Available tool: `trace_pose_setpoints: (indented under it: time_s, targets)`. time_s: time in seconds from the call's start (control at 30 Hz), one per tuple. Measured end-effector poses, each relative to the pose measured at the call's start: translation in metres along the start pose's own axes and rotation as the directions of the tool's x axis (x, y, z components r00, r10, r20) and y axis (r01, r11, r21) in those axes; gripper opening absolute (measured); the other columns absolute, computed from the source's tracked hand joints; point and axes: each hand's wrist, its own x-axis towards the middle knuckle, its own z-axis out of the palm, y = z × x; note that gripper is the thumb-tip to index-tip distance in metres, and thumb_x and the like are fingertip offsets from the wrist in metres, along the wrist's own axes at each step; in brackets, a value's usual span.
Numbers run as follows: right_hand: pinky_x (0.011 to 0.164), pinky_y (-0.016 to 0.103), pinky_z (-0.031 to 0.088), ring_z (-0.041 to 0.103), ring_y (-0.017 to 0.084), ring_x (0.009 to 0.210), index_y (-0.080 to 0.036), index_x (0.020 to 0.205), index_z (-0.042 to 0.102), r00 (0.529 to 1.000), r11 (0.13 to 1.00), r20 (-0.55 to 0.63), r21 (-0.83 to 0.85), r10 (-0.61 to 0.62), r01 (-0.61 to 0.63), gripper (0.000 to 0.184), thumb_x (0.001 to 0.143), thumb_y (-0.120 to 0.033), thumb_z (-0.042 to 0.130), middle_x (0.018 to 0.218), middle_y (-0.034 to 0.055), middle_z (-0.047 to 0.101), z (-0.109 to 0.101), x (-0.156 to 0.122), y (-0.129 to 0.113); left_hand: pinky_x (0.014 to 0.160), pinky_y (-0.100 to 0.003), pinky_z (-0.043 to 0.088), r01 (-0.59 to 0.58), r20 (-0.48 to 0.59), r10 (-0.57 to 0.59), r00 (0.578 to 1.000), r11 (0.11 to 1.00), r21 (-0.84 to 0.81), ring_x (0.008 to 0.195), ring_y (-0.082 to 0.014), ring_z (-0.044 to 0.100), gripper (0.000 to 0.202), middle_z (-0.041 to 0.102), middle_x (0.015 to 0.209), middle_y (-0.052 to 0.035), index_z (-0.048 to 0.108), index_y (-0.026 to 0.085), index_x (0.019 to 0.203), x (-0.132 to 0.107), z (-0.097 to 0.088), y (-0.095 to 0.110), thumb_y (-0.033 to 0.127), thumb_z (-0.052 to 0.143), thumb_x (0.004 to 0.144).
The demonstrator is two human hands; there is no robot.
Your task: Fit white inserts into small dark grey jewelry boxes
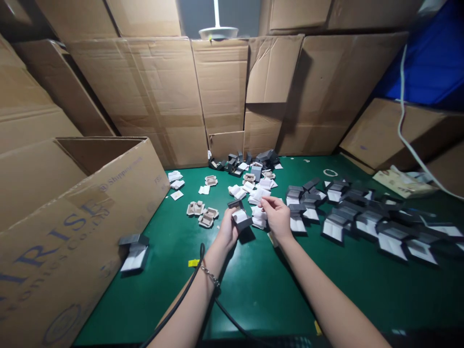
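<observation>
In my left hand [227, 229] is a small open black box [242, 219] with a white lining, tilted above the green table. The fingers of this hand are wrapped round its left side. My right hand [278, 218] is just to the right, its thumb and forefinger pinched together at the edge of a white folded paper insert [258, 195]. Whether the insert is in that pinch or lies behind it, I cannot tell. More white inserts [259, 217] lie in a loose pile between and beyond the hands. Left of the box rest several grey-beige cardboard trays [208, 217].
Many open black boxes with white linings [368, 220] spread over the right side; one [135, 253] stands by the large carton [83, 217] at left. Dark boxes [266, 158] are heaped at the back against the cardboard wall [163, 96]. A black cable [181, 295] crosses my left forearm.
</observation>
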Motion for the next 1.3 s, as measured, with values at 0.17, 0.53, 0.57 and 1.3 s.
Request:
trace_pose_setpoints:
  time_s: [0.17,0.53,0.57,1.3]
  targets:
    - [0.056,0.026,0.051,0.063,0.013,0.060,-0.019,0.113,0.052,0.996,0.992,0.049,0.103,0.068,-0.072,0.056,0.062,-0.034,0.070,0.074,-0.0022,0.064,-0.002,-0.001,-0.003,0.067,-0.029,0.052,0.004,-0.007,-0.004,1.000,1.000,0.007,0.062,-0.0164,0.062,0.021,0.065,0.072,-0.0070,0.056,0.014,0.095,0.004,-0.002,-0.002,0.027,0.051,0.079]
    - [0.045,0.024,0.045,0.061,0.015,0.052,-0.017,0.088,0.057,0.968,0.969,0.131,0.094,0.215,-0.228,0.047,0.058,-0.049,0.074,0.061,0.0000,0.065,-0.002,-0.006,-0.004,0.069,-0.031,0.053,0.013,0.060,-0.012,0.998,1.000,-0.015,0.061,-0.0167,0.062,0.026,0.064,0.068,-0.0080,0.060,0.009,0.090,0.003,-0.004,-0.004,0.030,0.045,0.085]
    - [0.046,0.024,0.046,0.060,0.015,0.051,-0.018,0.086,0.054,0.968,0.968,0.137,0.109,0.212,-0.227,0.047,0.056,-0.048,0.075,0.059,-0.0013,0.064,-0.001,-0.006,-0.003,0.069,-0.030,0.053,0.015,0.063,-0.013,0.998,1.000,-0.021,0.061,-0.0165,0.062,0.027,0.064,0.068,-0.0078,0.060,0.009,0.090,0.003,-0.004,-0.004,0.031,0.044,0.086]
    - [0.048,0.021,0.041,0.049,0.008,0.049,-0.018,0.070,0.057,0.969,0.945,0.157,0.238,0.190,-0.224,0.031,0.056,-0.043,0.071,0.055,-0.0050,0.055,0.048,-0.001,-0.018,0.060,-0.027,0.054,-0.115,-0.001,0.115,0.993,0.989,-0.092,0.065,-0.0174,0.068,0.047,0.070,0.072,-0.0081,0.064,0.010,0.101,0.002,-0.009,0.032,0.046,0.034,0.093]
